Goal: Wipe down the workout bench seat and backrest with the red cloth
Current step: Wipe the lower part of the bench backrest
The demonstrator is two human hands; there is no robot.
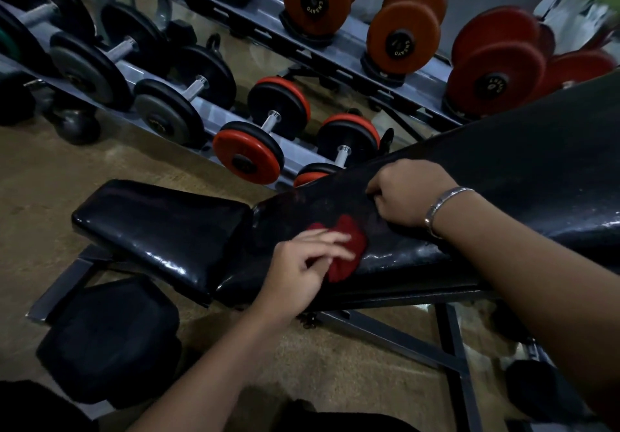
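- The left hand presses flat, fingers spread, on the crumpled red cloth; its grip is loose, pinning the cloth rather than clenching it.
- The red cloth lies on the lower end of the glossy black padded backrest, just beside the gap to the black padded seat.
- To wipe well here, I judge: keep the palm flat, work in overlapping strokes up the backrest, then cross the gap to the seat.
- Beyond the cloth, the right hand, with a silver bracelet at the wrist, is curled closed on the backrest's far edge, steadying it.
- Behind the backrest, orange-and-black dumbbells sit on a grey metal rack.
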